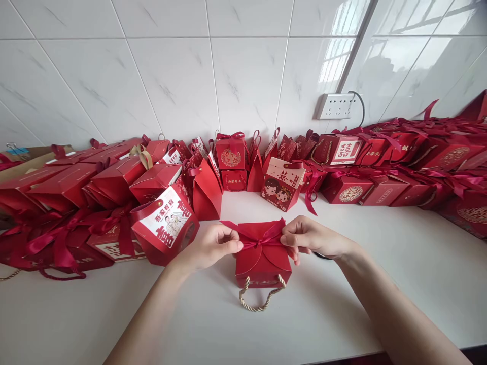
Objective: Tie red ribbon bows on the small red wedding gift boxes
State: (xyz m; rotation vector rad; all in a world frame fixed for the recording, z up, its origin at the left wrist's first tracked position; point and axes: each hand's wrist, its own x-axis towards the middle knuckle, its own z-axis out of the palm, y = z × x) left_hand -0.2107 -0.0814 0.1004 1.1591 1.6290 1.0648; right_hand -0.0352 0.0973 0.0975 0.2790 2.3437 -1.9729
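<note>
This is looking like a tiled room in a home, a kitchen or utility corner, serving as a gift-packing spot. Glossy white wall tiles (182, 76) are running behind a plain white bench (342, 314), and window light is gleaming on them. A socket strip (335, 105) is hanging on the wall. Red gift boxes (231, 150) with ribbons are crowding the bench along the wall, and the left hand (213, 246) and right hand (312, 238) are pinching the ribbon (258, 235) on one front box (262, 263).
</note>
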